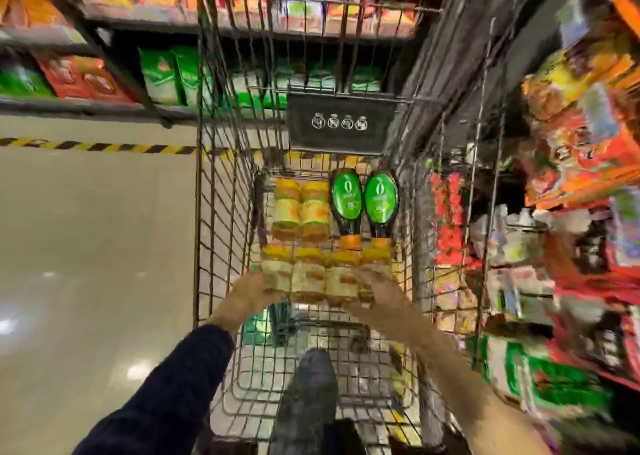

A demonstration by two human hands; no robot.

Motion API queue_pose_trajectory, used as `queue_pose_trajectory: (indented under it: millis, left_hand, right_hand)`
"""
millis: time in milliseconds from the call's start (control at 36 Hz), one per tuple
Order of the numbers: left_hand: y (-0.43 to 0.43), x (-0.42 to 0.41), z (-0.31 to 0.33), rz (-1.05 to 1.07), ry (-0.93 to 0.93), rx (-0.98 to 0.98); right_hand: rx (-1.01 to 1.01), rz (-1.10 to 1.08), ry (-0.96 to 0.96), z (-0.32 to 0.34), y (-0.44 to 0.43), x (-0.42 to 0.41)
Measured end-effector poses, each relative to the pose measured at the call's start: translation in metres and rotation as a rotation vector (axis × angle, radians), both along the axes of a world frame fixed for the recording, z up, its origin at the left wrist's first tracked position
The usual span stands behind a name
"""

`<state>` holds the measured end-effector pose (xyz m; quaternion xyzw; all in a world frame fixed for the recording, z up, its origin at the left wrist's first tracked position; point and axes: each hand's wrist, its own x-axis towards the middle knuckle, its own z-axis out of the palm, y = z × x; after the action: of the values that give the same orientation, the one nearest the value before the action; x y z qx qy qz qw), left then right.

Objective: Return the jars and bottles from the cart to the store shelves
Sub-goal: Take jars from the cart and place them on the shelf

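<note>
Wire cart (221, 212): six jars lie on its floor, four in a near row (311, 278) and two (301, 210) behind toward the far-left corner. Two dark bottles (363, 205) lie side by side toward the far-right corner, caps pointing nearward.

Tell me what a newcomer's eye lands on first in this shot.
The two dark squeeze bottles with bright green labels stand out first, lying side by side at the far right of the wire cart. Next come the yellow-lidded jars beside them and the nearer row of jars, which the left hand and right hand flank at either end. Blurred, colourful shelves crowd the right.
</note>
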<state>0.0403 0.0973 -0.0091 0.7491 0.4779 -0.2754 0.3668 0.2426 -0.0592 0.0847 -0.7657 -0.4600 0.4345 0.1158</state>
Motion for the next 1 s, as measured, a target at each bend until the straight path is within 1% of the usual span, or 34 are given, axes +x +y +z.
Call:
queue_pose_trajectory:
  millis: [28, 83, 167, 222, 306, 361, 444, 500, 583, 611, 694, 778, 861, 944, 1000]
  left_hand:
    - [0.004, -0.004, -0.028, 0.015, 0.039, -0.021]
    - [0.005, -0.003, -0.048, 0.04, 0.067, -0.036]
    - [0.003, 0.011, -0.033, 0.113, 0.056, -0.03]
    - [0.002, 0.013, -0.041, 0.208, 0.051, -0.044]
    - [0.004, 0.011, -0.056, 0.255, 0.044, -0.069]
    - [0.005, 0.009, -0.067, 0.288, 0.009, -0.079]
    - [0.006, 0.009, -0.079, 0.353, -0.107, -0.175]
    - [0.008, 0.01, -0.08, 0.397, -0.135, -0.206]
    - [0.01, 0.014, -0.067, 0.507, 0.0, -0.166]
    - [0.012, 0.011, -0.073, 0.546, 0.013, -0.191]
    - [0.018, 0.01, -0.074, 0.543, -0.049, -0.289]
    - [0.019, 0.018, -0.053, 0.596, -0.083, -0.333]
    - [0.017, 0.024, -0.037, 0.589, -0.119, -0.278]
    - [0.02, 0.028, -0.002, 0.583, -0.208, -0.237]
    - [0.025, 0.029, 0.021, 0.616, -0.298, -0.297]
  right_hand:
    - [0.006, -0.006, 0.057, -0.004, 0.004, -0.001]
    - [-0.047, -0.032, 0.131, -0.015, 0.009, 0.002]
    - [-0.04, -0.05, 0.116, -0.032, 0.01, 0.005]
    - [-0.074, -0.055, 0.131, -0.042, 0.009, 0.008]
    - [-0.119, -0.05, 0.159, -0.052, 0.008, 0.01]
    - [-0.141, -0.042, 0.153, -0.056, 0.009, 0.011]
    - [-0.171, -0.036, 0.16, -0.062, 0.008, 0.011]
    - [-0.178, -0.013, 0.155, -0.068, 0.008, 0.011]
    - [-0.205, 0.004, 0.154, -0.07, 0.009, 0.009]
    - [-0.221, 0.002, 0.154, -0.07, 0.009, 0.009]
    - [-0.257, -0.017, 0.167, -0.066, 0.012, 0.009]
    - [-0.28, -0.029, 0.185, -0.063, 0.015, 0.008]
    - [-0.324, -0.048, 0.199, -0.062, 0.023, 0.0]
    - [-0.382, -0.046, 0.189, -0.066, 0.036, -0.01]
    - [-0.386, -0.063, 0.179, -0.071, 0.046, -0.017]
